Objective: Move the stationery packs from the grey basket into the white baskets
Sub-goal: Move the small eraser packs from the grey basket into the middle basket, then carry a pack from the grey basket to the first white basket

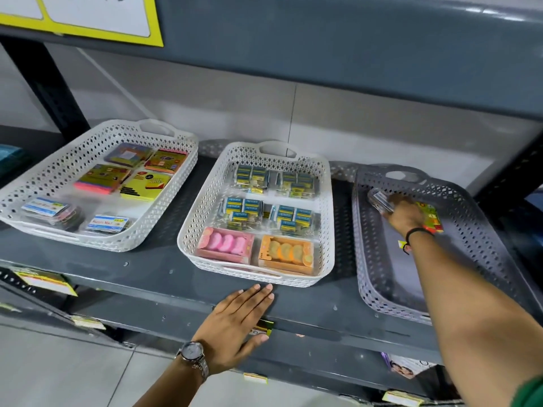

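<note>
A: Right hand [404, 214], fingers first?
B: Fingers [388, 208] curled around a small clear pack [380, 199] with silvery contents, at the far left corner inside the grey basket [467, 218]. Contents blurred; cannot tell what they are.
A: Anything else under that hand?
B: A bright green-and-orange pack [432, 215] lies on the basket floor just beside the wrist, partly covered by it. Black cord bracelet [415, 233] on the wrist.
A: Left hand [238, 321]?
B: Fingers [261, 292] flat, pressed together, holding nothing. Palm down on the front edge of the shelf [141, 268], fingertips just short of the middle white basket [197, 215]. Metal watch [192, 352] on the wrist.
A: Basket contents?
B: Middle one: four blue-and-yellow bundles [244, 208] in back rows, pink box [224, 243] and orange box [286, 254] at front. Left white basket [53, 177]: coloured note pads [102, 177] at back, two card-topped packs [107, 224] near the front.
A: Layout?
B: Three baskets in a row on the shelf, grey rightmost.
</note>
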